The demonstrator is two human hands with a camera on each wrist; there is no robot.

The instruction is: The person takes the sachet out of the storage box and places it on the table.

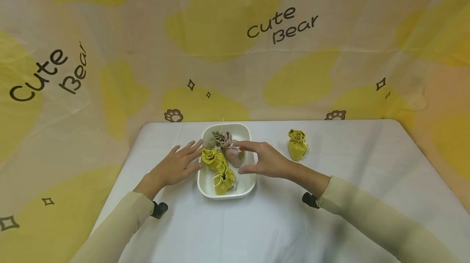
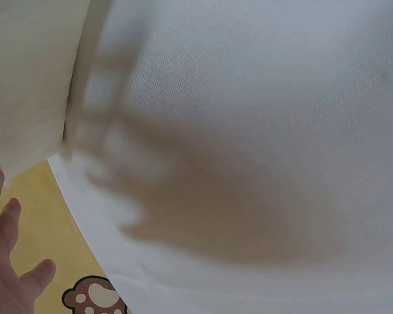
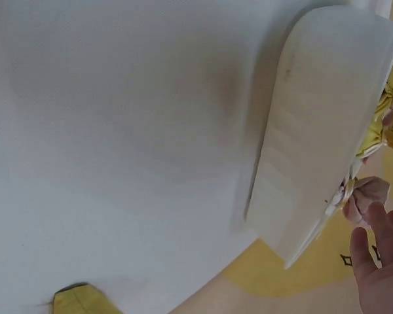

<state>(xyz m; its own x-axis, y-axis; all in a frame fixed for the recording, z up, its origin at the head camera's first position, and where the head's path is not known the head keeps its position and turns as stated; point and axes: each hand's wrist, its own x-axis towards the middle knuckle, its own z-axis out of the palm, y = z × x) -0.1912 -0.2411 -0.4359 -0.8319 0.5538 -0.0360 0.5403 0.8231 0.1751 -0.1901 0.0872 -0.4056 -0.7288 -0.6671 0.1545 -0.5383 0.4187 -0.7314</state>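
Note:
A white tray (image 1: 247,181) holds several small drawstring pouches. Two are yellow: one pouch (image 1: 213,158) lies at the tray's left, another yellow pouch (image 1: 224,182) toward the front. Behind them are a dusty-pink pouch (image 1: 234,156) and a partly hidden grey-green pouch (image 1: 218,137). My left hand (image 1: 178,166) is at the tray's left rim with its fingers extended and spread. At the right side, my right hand (image 1: 271,161) reaches over the rim, thumb and fingers apart, fingertips close to the pink pouch. Whether they touch it cannot be told.
Another yellow pouch (image 1: 298,145) stands on the white table (image 1: 352,181), to the right of the tray and beyond the right forearm. A patterned cloth (image 1: 227,18) hangs behind the table's back edge and along its sides.

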